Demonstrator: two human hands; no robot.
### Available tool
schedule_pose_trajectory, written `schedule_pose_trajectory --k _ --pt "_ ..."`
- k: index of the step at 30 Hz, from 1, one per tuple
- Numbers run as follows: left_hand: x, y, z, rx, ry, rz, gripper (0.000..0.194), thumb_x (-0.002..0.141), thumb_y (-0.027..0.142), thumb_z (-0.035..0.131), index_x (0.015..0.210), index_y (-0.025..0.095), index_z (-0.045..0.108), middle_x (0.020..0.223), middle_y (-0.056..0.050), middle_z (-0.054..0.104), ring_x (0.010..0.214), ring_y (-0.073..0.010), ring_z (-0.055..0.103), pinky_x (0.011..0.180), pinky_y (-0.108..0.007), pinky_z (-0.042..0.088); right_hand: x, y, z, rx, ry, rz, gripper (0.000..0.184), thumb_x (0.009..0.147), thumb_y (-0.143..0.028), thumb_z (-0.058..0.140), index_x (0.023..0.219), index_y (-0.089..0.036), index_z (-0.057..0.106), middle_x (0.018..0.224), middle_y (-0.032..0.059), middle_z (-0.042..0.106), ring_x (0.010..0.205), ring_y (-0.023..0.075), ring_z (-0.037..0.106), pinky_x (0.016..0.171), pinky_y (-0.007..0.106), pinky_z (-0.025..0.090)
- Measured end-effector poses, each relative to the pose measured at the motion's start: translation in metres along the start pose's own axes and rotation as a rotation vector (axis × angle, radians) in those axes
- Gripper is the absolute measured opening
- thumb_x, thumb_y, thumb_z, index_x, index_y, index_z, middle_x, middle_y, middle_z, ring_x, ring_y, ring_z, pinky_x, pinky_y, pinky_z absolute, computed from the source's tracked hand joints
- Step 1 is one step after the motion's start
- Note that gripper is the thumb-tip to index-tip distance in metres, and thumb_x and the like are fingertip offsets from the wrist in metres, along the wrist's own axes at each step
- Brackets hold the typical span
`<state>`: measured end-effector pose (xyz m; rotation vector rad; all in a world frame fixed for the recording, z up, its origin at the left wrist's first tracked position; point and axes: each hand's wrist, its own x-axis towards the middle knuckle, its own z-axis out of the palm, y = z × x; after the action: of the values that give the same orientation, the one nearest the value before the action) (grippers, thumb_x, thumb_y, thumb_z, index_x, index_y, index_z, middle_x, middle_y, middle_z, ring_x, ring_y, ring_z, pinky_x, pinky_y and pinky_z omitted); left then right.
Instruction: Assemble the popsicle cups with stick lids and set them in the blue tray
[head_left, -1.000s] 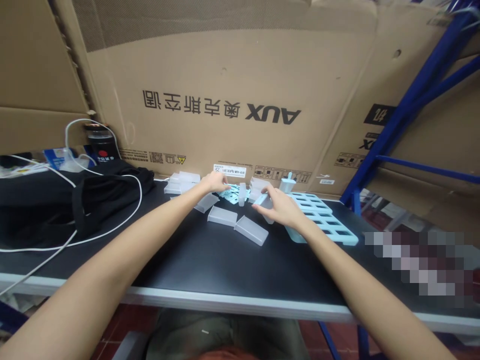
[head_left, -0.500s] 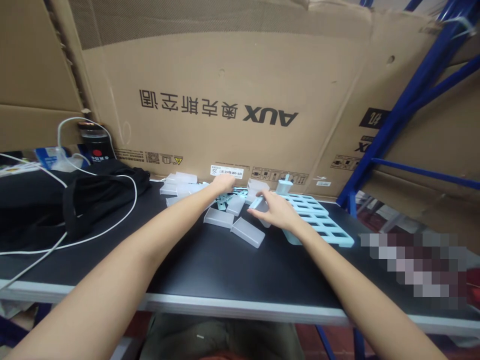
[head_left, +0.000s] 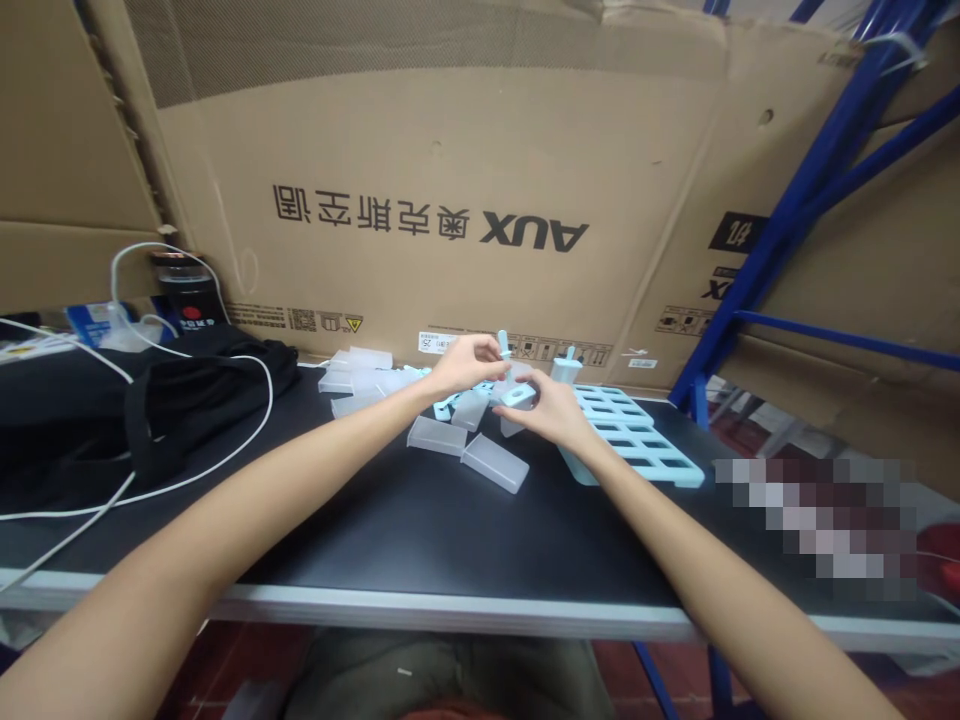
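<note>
My left hand [head_left: 471, 364] pinches a light-blue popsicle stick [head_left: 505, 345], held upright. Just below it, my right hand [head_left: 546, 408] grips a translucent popsicle mold with a light-blue slotted lid [head_left: 517, 395] on top. The stick's lower end is over the lid; whether it sits in the slot I cannot tell. Loose translucent molds [head_left: 495, 463] lie on the black tabletop in front of and left of my hands. Several light-blue sticks [head_left: 444, 408] are heaped under my left hand, partly hidden. Behind my right hand stands a mold with its stick [head_left: 568, 362] in place.
A light-blue rack [head_left: 652, 450] with rectangular openings lies to the right. On the left are a black bag [head_left: 202, 400], a white cable [head_left: 271, 400] and a dark jar [head_left: 187, 290]. A large cardboard box [head_left: 420, 130] stands behind; a blue metal frame [head_left: 780, 230] rises at right.
My left hand has come up from the stick heap and moved right, now with a stick in it. My right hand has tilted the mold so its lid faces up.
</note>
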<state>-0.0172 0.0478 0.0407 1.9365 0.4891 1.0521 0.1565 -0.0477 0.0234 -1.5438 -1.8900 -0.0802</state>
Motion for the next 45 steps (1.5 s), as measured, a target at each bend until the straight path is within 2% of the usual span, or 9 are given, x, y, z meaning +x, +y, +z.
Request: schedule_pose_trajectory --k 4,11,16,20,23,27,30,36,45 --pt "-0.004 0.013 0.014 0.015 -0.012 -0.025 0.023 0.075 0.032 0.072 0.081 0.014 0.059 0.075 -0.006 0.069 0.069 -0.0153 0.068 0.068 -0.031 0.054 -0.001 0.002 0.0 0.018 0.02 0.001 0.059 0.067 -0.063 0.069 0.105 -0.019 0.059 0.068 -0.0001 0.064 0.061 0.0188 0.061 0.059 0.028 0.042" --pt "-0.008 0.011 0.022 0.375 -0.056 0.088 0.013 0.074 0.028 0.069 0.078 0.016 0.064 0.077 -0.003 0.069 0.072 -0.0149 0.064 0.068 -0.028 0.049 0.001 0.003 0.005 0.004 0.045 0.046 0.052 0.065 -0.057 0.071 0.098 -0.02 0.057 0.073 0.0027 0.066 0.067 0.0214 0.063 0.059 0.028 0.042" --pt "-0.01 0.015 0.02 0.501 -0.024 0.119 0.046 0.068 0.048 0.076 0.1 0.018 0.06 0.099 -0.006 0.067 0.077 -0.017 0.061 0.072 -0.032 0.049 0.005 0.007 -0.005 -0.056 0.09 0.062 0.037 0.069 -0.046 0.068 0.093 -0.02 0.057 0.074 0.0035 0.066 0.068 0.0219 0.063 0.062 0.028 0.042" --pt "-0.025 0.017 0.016 0.467 -0.024 0.092 0.046 0.079 0.05 0.066 0.11 0.019 0.053 0.1 -0.007 0.065 0.082 -0.0179 0.061 0.073 -0.033 0.049 0.02 0.037 -0.036 -0.179 0.209 0.101 0.043 0.075 -0.059 0.061 0.094 -0.02 0.059 0.078 0.0068 0.067 0.076 0.0256 0.064 0.069 0.033 0.045" --pt "-0.048 0.02 0.012 0.514 -0.154 0.146 0.032 0.086 0.043 0.06 0.106 0.019 0.054 0.099 -0.006 0.065 0.088 -0.0188 0.061 0.077 -0.033 0.048 0.033 0.077 -0.053 -0.32 0.285 0.243 0.048 0.081 -0.059 0.055 0.1 -0.015 0.059 0.09 0.0148 0.069 0.091 0.031 0.063 0.078 0.036 0.045" --pt "-0.079 0.019 0.01 0.626 -0.374 0.233 0.028 0.089 0.042 0.057 0.106 0.021 0.057 0.105 -0.006 0.064 0.099 -0.0217 0.058 0.088 -0.037 0.046 0.042 0.132 -0.051 -0.436 0.188 0.435 0.051 0.088 -0.055 0.048 0.106 -0.009 0.059 0.1 0.022 0.068 0.1 0.0343 0.063 0.085 0.038 0.044" --pt "-0.091 0.015 0.012 0.705 -0.461 0.277 0.029 0.091 0.045 0.054 0.108 0.022 0.057 0.109 -0.006 0.062 0.105 -0.0231 0.055 0.093 -0.038 0.044 0.044 0.156 -0.04 -0.496 0.147 0.449 0.054 0.092 -0.053 0.041 0.109 -0.005 0.058 0.103 0.0246 0.067 0.103 0.0344 0.062 0.09 0.039 0.042" --pt "-0.094 0.011 0.016 0.768 -0.469 0.337 0.03 0.094 0.047 0.049 0.108 0.021 0.058 0.11 -0.007 0.06 0.105 -0.0232 0.053 0.094 -0.038 0.044 0.053 0.174 -0.03 -0.576 0.127 0.325 0.054 0.094 -0.047 0.037 0.118 -0.002 0.053 0.114 0.0257 0.063 0.112 0.0345 0.055 0.097 0.042 0.036" --pt "-0.098 0.01 0.014 0.783 -0.467 0.377 0.035 0.093 0.049 0.051 0.112 0.021 0.057 0.113 -0.008 0.059 0.107 -0.0241 0.053 0.095 -0.038 0.044 0.052 0.184 -0.012 -0.596 0.083 0.359 0.065 0.094 -0.046 0.032 0.135 0.004 0.04 0.122 0.0279 0.057 0.115 0.035 0.051 0.099 0.042 0.034"
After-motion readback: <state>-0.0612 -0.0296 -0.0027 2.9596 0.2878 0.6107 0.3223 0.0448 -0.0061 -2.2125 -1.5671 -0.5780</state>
